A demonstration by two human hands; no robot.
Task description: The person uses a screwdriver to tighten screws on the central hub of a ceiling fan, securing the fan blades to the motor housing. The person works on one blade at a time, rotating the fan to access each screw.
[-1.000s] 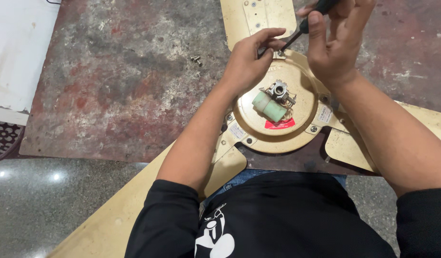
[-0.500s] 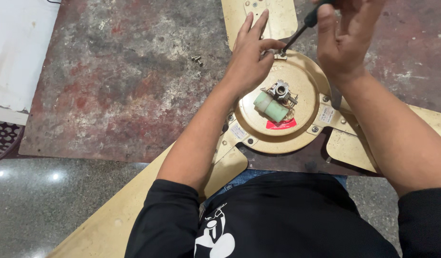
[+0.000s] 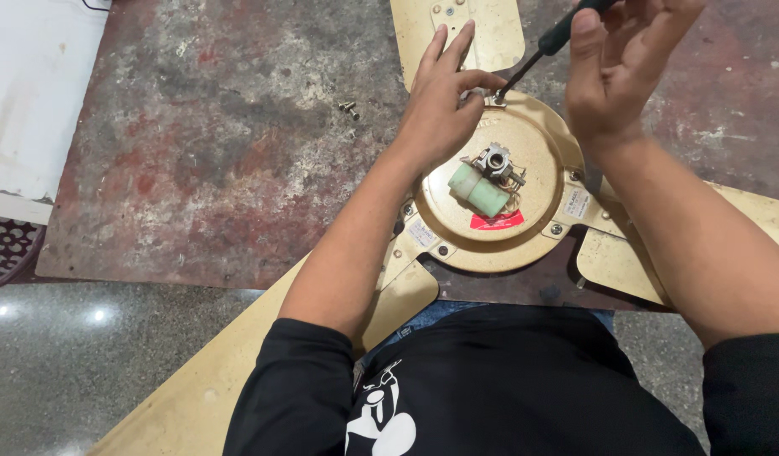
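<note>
Rust-stained and mottled red and grey, a worn sheet lies over a polished speckled stone floor, and on it rests a gold-coloured ceiling fan, turned so its round motor housing faces up. At the hub's centre sits a small metal shaft fitting with a pale green cylindrical capacitor just beside it and a red label below; screws dot the rim, and cream-gold blades fan out toward the top, the lower left and the right. The person's left hand lies on the upper left edge of the housing, its grip spread, with fingers stretched up over the root of the top blade and the thumb pointing right toward the tool's tip. The right hand hovers above the upper right of the housing, its grip curled loosely around the black handle of a screwdriver, whose thin shaft slants down and left to meet the rim just beside the left thumb. Black sleeves and a black shirt fill the bottom of the view, covering the near edge of the fan. A couple of loose screws lie on the sheet left of the hands, well apart from the hub, and a white panel sits at the far left.
</note>
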